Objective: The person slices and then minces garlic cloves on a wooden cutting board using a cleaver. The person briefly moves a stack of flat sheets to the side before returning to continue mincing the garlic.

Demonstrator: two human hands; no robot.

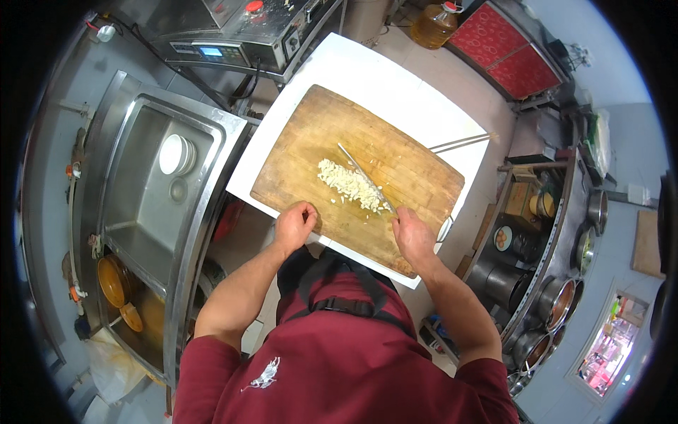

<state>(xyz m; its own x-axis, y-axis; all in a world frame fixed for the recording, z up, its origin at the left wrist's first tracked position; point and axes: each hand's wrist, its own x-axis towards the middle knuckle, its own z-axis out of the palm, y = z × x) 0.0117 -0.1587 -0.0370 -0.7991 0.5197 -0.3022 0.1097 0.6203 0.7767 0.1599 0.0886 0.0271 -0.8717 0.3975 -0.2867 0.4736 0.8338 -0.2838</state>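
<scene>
A knife [360,168] is gripped by its handle in my right hand [413,233], over the right part of the wooden cutting board [296,138]. Its blade slants up and to the left, seen nearly edge-on. Along the blade's left side lies a long heap of chopped pale pieces [347,183], perhaps garlic, with stray bits scattered around it. My left hand [295,225] rests at the board's near left edge, fingers curled in, with nothing visible in it. The knife handle is mostly hidden by my right hand.
The board lies on a white table [360,69]; chopsticks [461,143] jut past its right edge. To the left, a steel sink [153,212] holds stacked white bowls [177,155]. A machine [238,47] stands behind. Shelving [556,212] with pots lines the right; an oil jug [434,26] is on the floor.
</scene>
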